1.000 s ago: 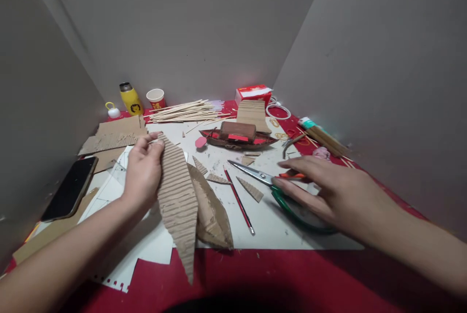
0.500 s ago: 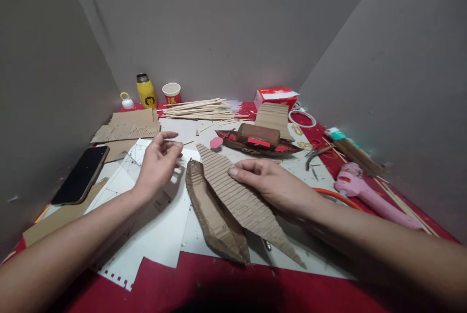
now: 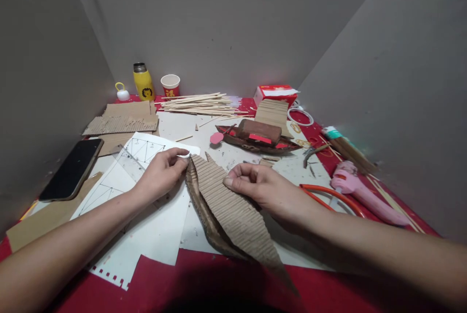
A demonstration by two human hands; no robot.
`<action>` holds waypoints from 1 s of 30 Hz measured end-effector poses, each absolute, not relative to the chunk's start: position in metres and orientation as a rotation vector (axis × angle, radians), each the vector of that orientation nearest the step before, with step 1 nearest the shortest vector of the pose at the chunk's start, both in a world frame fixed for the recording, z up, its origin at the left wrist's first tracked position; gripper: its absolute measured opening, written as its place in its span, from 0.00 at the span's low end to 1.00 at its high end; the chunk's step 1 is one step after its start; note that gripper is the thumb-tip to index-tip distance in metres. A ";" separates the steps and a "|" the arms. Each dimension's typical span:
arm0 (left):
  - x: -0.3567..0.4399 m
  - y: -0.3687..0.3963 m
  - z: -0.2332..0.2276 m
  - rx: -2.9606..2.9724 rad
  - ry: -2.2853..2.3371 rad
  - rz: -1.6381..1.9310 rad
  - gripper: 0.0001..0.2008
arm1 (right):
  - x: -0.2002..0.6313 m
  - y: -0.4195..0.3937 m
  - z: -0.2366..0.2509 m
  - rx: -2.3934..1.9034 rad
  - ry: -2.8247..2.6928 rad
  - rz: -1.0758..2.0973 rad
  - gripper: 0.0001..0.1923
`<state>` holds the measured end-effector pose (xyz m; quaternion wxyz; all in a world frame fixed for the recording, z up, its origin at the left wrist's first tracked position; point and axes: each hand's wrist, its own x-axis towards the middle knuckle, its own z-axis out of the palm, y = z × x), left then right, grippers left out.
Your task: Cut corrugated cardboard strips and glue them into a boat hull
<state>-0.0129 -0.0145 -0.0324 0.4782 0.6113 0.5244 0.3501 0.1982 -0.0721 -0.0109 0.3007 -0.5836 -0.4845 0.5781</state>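
In my right hand (image 3: 255,184) is a leaf-shaped piece of corrugated cardboard (image 3: 233,206), pinched at its right edge between thumb and fingers. This piece slants over the open brown cardboard boat hull (image 3: 205,218) and covers much of its inside. My left hand (image 3: 166,172) is closed at the hull's far pointed tip, thumb and index finger against it; the exact contact is partly hidden. Behind the hands stands a finished-looking brown model boat (image 3: 259,137) with a rounded cabin and red patches. A pink paper shape (image 3: 216,138) is beside its left end.
Left are drawn paper sheets (image 3: 156,225), a phone (image 3: 73,169) and cardboard scraps (image 3: 124,123). Thin wooden sticks (image 3: 200,104), a yellow bottle (image 3: 143,83) and a paper cup (image 3: 170,86) stand behind. Right lie a pink glue gun (image 3: 365,193), pliers (image 3: 310,156) and orange-handled scissors (image 3: 328,193).
My left hand has come down and right to the hull's far tip, its fingers closing. The cardboard piece has shifted left and toward me, covering more of the hull.
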 end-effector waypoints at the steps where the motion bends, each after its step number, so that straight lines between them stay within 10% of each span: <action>1: -0.012 -0.015 -0.032 1.490 1.276 0.860 0.13 | 0.197 -0.071 -0.011 -1.567 -1.295 1.509 0.10; 21: -0.006 -0.024 -0.030 1.429 1.055 0.844 0.05 | 0.188 -0.051 -0.013 -1.785 -2.204 0.747 0.13; 30: -0.012 -0.024 -0.019 1.424 1.299 1.066 0.24 | 0.210 -0.053 0.017 -1.568 -1.801 1.244 0.14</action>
